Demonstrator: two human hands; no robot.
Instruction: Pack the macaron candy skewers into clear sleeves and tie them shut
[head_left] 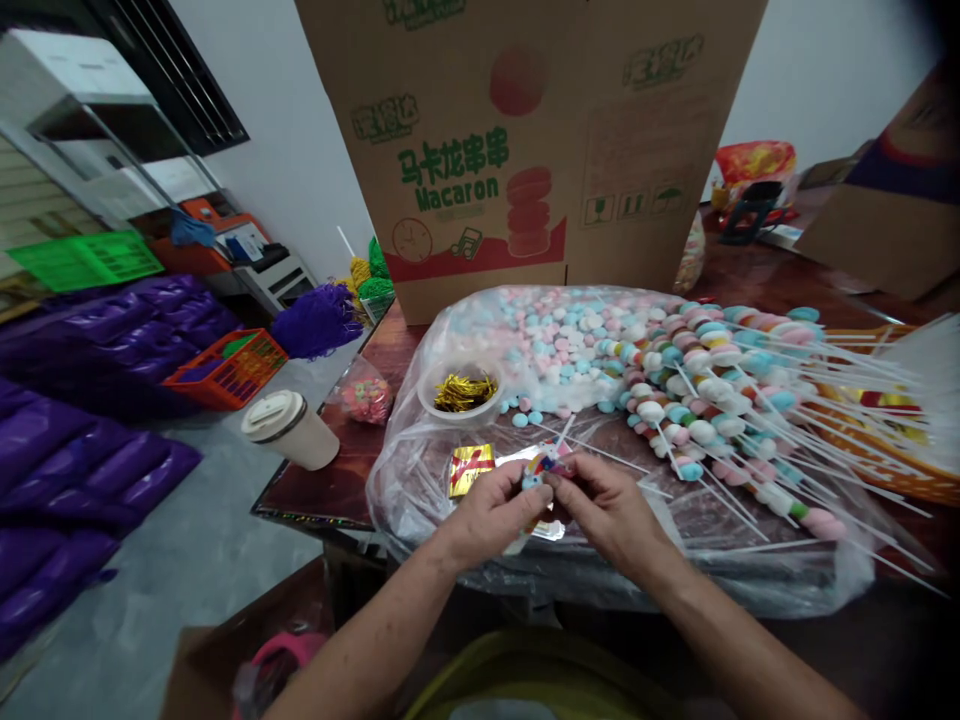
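Note:
My left hand (491, 510) and my right hand (600, 495) meet over the plastic-covered table edge, fingers closed round a small colorful piece (541, 466) with blue, yellow and red parts. Its exact shape is partly hidden by the fingers. Just left of it lies a gold packet (471, 468) with a red ribbon print. Behind stands a clear bowl (426, 395) of gold twist ties (463, 392). Loose pink, blue and white candies (562, 335) spread over the plastic bag. To the right, skewers of stacked candies (705, 400) lie piled with white sticks pointing right.
A large Macaron carton (525, 150) rises behind the candies. A lidded cup (292, 430) stands at the table's left corner near a bag of pink candies (364, 395). An orange basket (892, 480) sits at the right. Purple bags (82, 430) and an orange crate (229, 370) are on the floor.

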